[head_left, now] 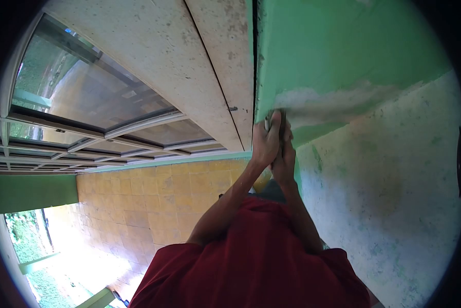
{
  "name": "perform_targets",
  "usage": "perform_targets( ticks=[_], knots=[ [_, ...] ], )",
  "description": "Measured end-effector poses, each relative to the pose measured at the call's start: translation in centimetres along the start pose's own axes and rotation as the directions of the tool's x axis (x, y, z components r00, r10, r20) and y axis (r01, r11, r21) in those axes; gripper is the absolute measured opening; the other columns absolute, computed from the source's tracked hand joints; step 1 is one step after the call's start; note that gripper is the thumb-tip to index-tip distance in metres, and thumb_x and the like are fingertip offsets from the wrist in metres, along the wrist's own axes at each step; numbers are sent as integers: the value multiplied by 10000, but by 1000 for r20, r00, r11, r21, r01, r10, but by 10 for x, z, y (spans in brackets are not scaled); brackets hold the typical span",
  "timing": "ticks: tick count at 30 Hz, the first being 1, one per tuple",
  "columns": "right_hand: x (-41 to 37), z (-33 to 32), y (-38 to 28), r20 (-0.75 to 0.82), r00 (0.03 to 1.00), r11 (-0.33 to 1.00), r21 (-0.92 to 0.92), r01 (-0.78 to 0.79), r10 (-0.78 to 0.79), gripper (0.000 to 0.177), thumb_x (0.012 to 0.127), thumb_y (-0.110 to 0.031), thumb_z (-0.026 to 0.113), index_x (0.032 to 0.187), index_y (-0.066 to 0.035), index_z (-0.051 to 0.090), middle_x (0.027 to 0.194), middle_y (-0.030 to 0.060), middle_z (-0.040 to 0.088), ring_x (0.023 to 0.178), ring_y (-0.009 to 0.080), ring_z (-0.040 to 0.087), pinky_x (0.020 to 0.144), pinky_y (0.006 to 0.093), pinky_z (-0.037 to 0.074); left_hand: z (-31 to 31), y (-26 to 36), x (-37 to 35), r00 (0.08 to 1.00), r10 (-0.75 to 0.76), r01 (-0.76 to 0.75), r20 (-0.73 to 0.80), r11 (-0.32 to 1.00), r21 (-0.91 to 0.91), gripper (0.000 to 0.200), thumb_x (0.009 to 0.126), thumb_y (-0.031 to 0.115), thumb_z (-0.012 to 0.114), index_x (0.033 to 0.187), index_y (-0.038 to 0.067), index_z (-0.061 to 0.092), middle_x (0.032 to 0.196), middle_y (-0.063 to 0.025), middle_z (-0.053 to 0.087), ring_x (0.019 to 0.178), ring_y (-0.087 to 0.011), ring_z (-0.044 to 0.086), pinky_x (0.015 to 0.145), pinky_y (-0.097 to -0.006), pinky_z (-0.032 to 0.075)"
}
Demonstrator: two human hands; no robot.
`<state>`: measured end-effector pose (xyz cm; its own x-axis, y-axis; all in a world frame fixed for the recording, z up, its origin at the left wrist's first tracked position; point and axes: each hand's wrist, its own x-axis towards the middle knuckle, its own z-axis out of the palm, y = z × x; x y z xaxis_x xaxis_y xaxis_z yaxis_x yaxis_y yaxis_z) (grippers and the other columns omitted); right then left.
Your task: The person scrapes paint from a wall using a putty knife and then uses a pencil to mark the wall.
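Observation:
Both arms reach up to the green wall (338,46), where my hands come together beside the white window frame. My left hand (264,145) is closed, its thumb pointing up along a small flat grey-brown piece (283,117) whose kind I cannot make out. Tight against it, my right hand (286,153) wraps its fingers round the same piece from the other side. The piece lies right at the wall surface. From there a pale, scuffed band (323,105) with a dusty grey-brown streak runs rightward across the green paint.
To the left stands a white window frame (204,66) with glass panes (97,87). A whitish wall area (374,200) with worn green flecks fills the right. Yellow-brown floor tiles (153,200) stretch below, towards a bright opening with greenery (27,233) at lower left.

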<state>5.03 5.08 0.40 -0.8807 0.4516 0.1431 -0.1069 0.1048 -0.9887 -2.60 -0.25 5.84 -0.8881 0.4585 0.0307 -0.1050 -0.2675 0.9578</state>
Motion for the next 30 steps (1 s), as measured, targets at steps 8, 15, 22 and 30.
perform_targets(
  ticks=[8, 15, 22, 30],
  knots=[
    [-23, 3, 5, -31, 973, 969, 100, -224, 228, 408, 999, -213, 446, 1344, 2, 425, 725, 69, 613, 653, 116, 599, 575, 291, 467, -5, -30, -15, 967, -232, 234, -103, 972, 3, 498, 1042, 393, 412, 788, -7, 568, 577, -44, 535, 558, -155, 580, 532, -311, 468],
    [-17, -10, 13, 29, 964, 964, 18, -266, 266, 431, 998, -204, 437, 1376, -2, 396, 680, 42, 574, 565, 126, 561, 517, 288, 447, -5, -39, -9, 977, -203, 200, -67, 979, -41, 520, 1039, 424, 409, 814, -14, 575, 586, -47, 552, 601, -163, 608, 573, -306, 502],
    [-19, -3, 16, 72, 964, 960, 99, -261, 255, 522, 1027, -135, 351, 1534, -120, 226, 698, -6, 525, 460, 38, 423, 397, 205, 353, -14, -50, -12, 971, -238, 237, -33, 971, -29, 520, 1038, 434, 410, 852, -17, 591, 628, -60, 592, 629, -152, 623, 596, -306, 512],
    [-20, 1, 21, -13, 973, 973, -10, -232, 232, 401, 1006, -249, 419, 1304, 17, 443, 719, 75, 591, 616, 138, 577, 552, 307, 450, -16, -45, -12, 975, -222, 222, 15, 975, -18, 471, 1035, 428, 423, 848, 13, 547, 636, -59, 567, 626, -175, 608, 615, -321, 522]
  ],
)
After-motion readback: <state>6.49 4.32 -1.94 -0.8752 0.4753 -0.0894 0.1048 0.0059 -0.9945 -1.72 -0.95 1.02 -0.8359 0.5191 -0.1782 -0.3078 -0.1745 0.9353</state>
